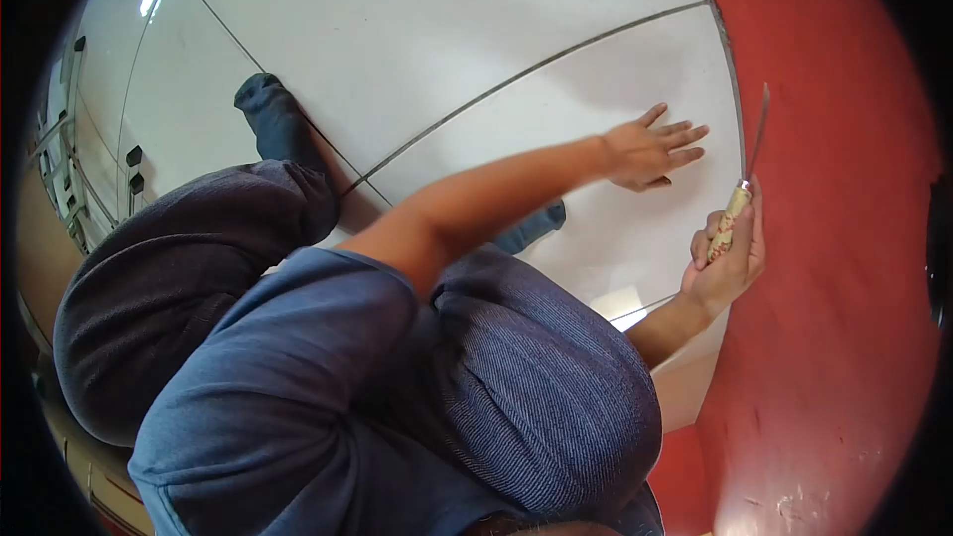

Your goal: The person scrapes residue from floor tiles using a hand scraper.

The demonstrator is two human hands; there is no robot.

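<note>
My left hand (650,151) lies flat on the white tiled floor (476,20), palm down and fingers spread, close to the red wall (834,238). My right hand (727,256) grips a knife by its patterned handle (733,220). The thin blade (759,129) points away from me along the seam where the floor meets the red wall. I am crouched low, with my knees in dark blue trousers (536,397) filling the lower left of the view.
Dark grout lines (536,67) cross the floor tiles. My foot in a dark sock (273,119) rests on the floor at the upper left. Furniture or shelving (69,169) shows at the far left edge.
</note>
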